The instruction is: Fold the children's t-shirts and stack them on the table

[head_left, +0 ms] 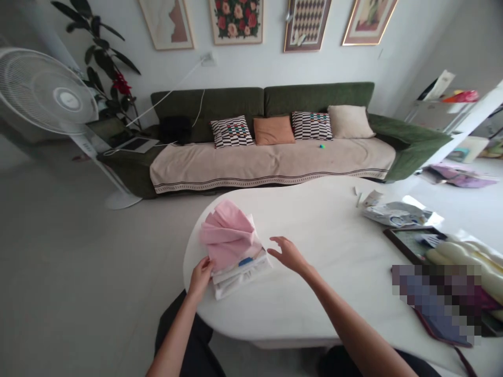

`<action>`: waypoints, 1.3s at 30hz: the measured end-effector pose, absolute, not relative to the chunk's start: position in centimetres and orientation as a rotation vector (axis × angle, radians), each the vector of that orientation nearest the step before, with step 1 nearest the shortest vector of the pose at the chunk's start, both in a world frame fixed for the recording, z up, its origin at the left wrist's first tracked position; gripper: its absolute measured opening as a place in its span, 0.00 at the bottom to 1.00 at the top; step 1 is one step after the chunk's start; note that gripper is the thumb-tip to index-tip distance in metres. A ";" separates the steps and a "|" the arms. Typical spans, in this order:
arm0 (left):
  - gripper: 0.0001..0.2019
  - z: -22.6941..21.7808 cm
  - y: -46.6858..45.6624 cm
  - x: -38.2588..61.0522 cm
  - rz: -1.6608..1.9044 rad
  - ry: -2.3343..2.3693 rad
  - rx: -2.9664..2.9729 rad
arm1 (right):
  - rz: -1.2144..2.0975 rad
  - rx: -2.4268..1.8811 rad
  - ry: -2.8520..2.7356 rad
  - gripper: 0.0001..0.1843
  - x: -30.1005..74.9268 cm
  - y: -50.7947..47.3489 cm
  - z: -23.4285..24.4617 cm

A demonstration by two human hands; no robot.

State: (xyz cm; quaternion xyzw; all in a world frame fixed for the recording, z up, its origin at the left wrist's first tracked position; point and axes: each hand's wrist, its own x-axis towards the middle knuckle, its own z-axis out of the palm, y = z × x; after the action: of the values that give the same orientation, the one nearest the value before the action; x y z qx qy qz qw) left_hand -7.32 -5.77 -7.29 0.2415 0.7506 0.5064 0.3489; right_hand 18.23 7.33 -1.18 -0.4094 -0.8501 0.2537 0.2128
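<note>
the pink cloth [228, 235] lies on top of a white folded pile [236, 281], near the rounded left end of the white table [243, 322]. its upper part is loose and makes several folds, so i think it is not pressed flat. the pile beneath seems to give it a soft base, and a small blue patch [245, 261] shows at the near edge of the pink.

the left hand [201, 277] is at the near left corner of the cloth. its thumb and fingers look brought together on the edge, probably because a corner is easy to pinch and to control from this side. the right hand [291, 254] is just beside the pile, on its right; its fingers are apart and hold nothing. perhaps it is kept so open to leave the cloth free on that side.

farther right on the table there are a crumpled plastic bag [396, 214] and a dark-edged tray [404, 243], well apart from the pile, so they do not disturb the hands. beyond the table stands the green sofa [223, 104], with a beige cover [271, 162] spread over the seat, maybe to protect it.
</note>
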 end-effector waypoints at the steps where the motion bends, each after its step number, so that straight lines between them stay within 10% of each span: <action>1: 0.16 -7.2 -5.8 -7.5 1.313 2.009 0.743 | 0.700 -1.130 -2.382 0.22 17.4 7.6 -1.5; 9: 0.10 -3.1 -3.7 -7.8 1.250 2.130 1.302 | 0.595 -1.157 -2.732 0.11 9.6 8.5 1.2; 19: 0.20 6.2 0.8 -8.6 1.702 1.680 1.354 | 0.494 -1.473 -2.265 0.21 13.6 13.3 6.8; 28: 0.07 -0.8 -3.0 -3.1 0.571 2.068 1.776 | 0.412 -1.750 -2.143 0.15 24.5 10.9 3.7; 31: 0.09 3.6 -1.3 -3.4 0.559 2.162 1.953 | 0.604 -1.616 -2.373 0.07 22.8 7.0 -0.2; 36: 0.10 16.9 3.6 -3.7 1.054 2.274 2.363 | 0.702 -1.397 -2.537 0.25 17.0 3.4 -3.4; 39: 0.10 22.8 6.7 -3.4 1.334 2.297 2.350 | 0.659 -1.373 -2.615 0.13 13.9 3.6 -3.6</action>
State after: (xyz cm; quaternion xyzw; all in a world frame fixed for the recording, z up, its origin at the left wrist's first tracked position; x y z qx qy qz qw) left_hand -3.41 6.72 22.81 0.6491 0.6345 0.3685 -0.2009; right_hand 13.93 3.64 -3.58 -0.4530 -0.8627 0.2173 0.0576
